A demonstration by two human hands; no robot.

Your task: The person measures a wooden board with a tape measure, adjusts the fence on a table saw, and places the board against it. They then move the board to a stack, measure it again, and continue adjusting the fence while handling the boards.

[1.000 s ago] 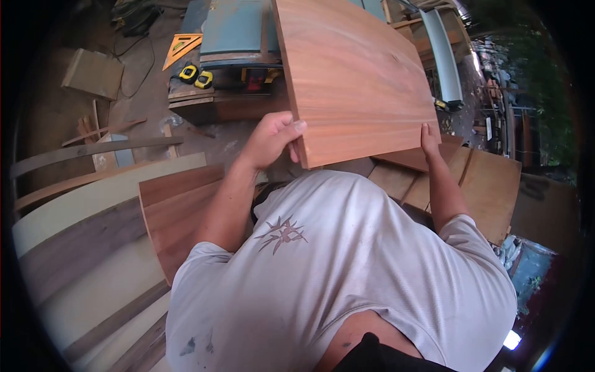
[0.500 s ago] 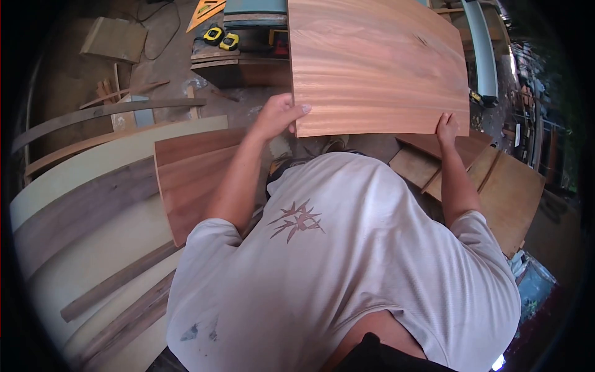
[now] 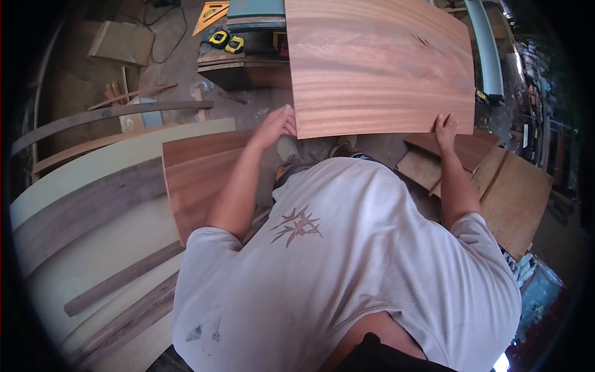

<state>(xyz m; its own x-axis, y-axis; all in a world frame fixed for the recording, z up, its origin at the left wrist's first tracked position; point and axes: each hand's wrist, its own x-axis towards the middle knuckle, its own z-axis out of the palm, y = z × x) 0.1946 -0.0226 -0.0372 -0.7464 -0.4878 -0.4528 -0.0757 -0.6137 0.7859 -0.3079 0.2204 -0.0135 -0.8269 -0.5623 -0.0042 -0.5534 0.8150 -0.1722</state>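
Observation:
A wide reddish-brown wooden panel (image 3: 378, 74) with a dark knot near its upper right lies in front of me at the top centre. At its near edge, toward the right corner, my right hand (image 3: 445, 131) grips the wood with fingers on top. Beside the left edge is my left hand (image 3: 279, 127), its fingers bent against the side near the corner, the thumb no longer over the top face. Whether these fingers bear on the panel's edge or underside is hard to see.
Two yellow tape measures (image 3: 227, 43) and an orange speed square (image 3: 211, 15) lie at the upper left. Another reddish board (image 3: 201, 180) leans over long planks (image 3: 93, 192) at left. Plywood pieces (image 3: 511, 198) stand at right. My shoes (image 3: 344, 147) show below the panel.
My left thumb has come off the panel's top face and the hand has shifted to its side edge. The right hand's fingers have shifted slightly along the near edge. The view has moved a little.

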